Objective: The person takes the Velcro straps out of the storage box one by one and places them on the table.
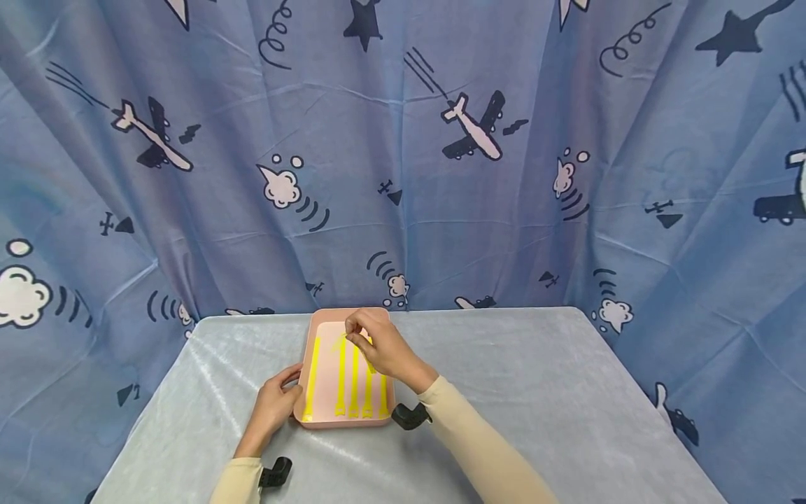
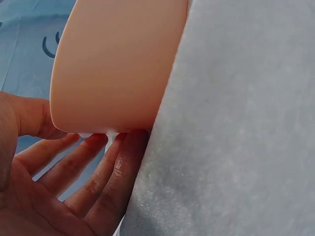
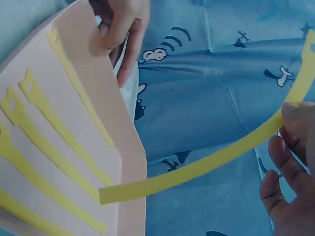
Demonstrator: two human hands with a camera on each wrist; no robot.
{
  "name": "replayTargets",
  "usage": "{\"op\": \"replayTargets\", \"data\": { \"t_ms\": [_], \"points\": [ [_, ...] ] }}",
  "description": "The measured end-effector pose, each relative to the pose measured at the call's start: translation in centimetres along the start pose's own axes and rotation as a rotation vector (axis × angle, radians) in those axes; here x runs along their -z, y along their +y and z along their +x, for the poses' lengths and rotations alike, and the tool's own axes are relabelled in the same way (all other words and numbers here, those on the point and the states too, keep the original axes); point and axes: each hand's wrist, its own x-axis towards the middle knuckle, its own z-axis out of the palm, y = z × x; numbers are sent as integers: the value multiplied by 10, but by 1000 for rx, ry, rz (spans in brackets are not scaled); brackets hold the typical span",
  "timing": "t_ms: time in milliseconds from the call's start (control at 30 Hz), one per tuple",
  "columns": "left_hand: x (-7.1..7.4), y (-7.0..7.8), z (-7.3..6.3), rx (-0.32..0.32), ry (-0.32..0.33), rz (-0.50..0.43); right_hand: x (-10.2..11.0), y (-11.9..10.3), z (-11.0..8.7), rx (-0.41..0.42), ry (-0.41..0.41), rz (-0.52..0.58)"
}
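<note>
My right hand (image 1: 384,346) pinches a yellow strap (image 3: 197,171) with a slotted head, like a hook-and-loop cable tie, between thumb and fingers. The strap curves above the pink tray (image 1: 343,424), its plain end overlapping the tray's edge in the right wrist view. Inside the tray several similar yellow straps (image 1: 341,378) lie lengthwise, roughly parallel, with a wider gap beside the leftmost strap (image 1: 311,378). At the tray's left side my left hand (image 1: 272,402) holds the rim, thumb on the edge and fingertips against the outer wall (image 2: 113,93).
The tray stands on a table with a pale grey cloth (image 1: 504,392), near its far edge. A blue patterned curtain (image 1: 403,175) hangs right behind the table and along both sides. Black wrist cameras (image 1: 411,416) sit on both forearms.
</note>
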Motion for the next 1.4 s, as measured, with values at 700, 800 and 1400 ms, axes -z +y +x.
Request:
{"op": "replayTargets", "data": {
  "t_ms": [700,800,1400],
  "points": [
    [0,-3,1,18,-16,-26,16,10,-29,-477,168,542],
    [1,-3,1,16,-19,-27,16,12,-34,-541,200,596],
    [0,-3,2,22,-15,5,23,41,-70,-854,292,729]
  ]
}}
